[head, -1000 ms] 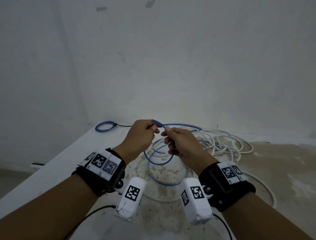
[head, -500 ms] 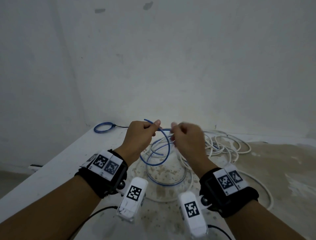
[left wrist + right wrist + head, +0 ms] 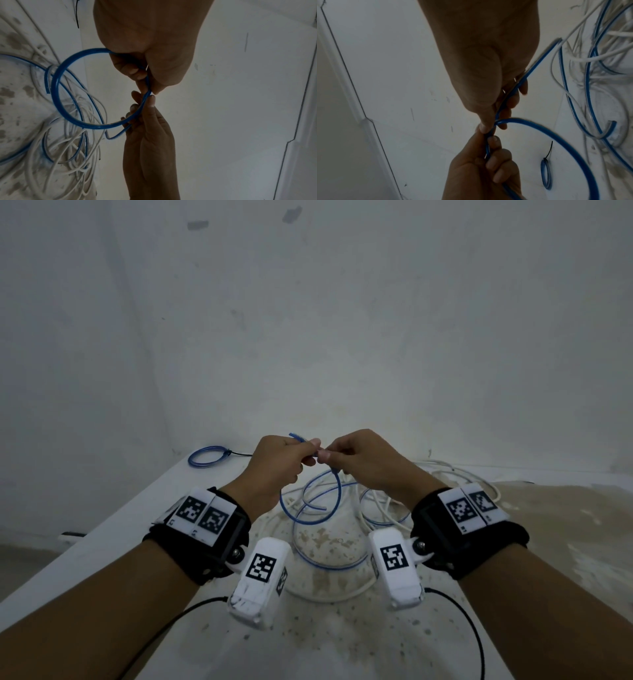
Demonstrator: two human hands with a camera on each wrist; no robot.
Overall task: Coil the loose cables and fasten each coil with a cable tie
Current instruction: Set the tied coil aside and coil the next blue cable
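Two hands meet above a stained white worktop, the left hand and right hand each pinching the same blue cable in thumb-and-forefinger grips, fingertips nearly touching. Only the right wrist view shows the black cable tie fastening a finished blue coil at the worktop's far left; the left wrist view shows the held loop hanging over tangled white cables. Bare white walls stand behind.
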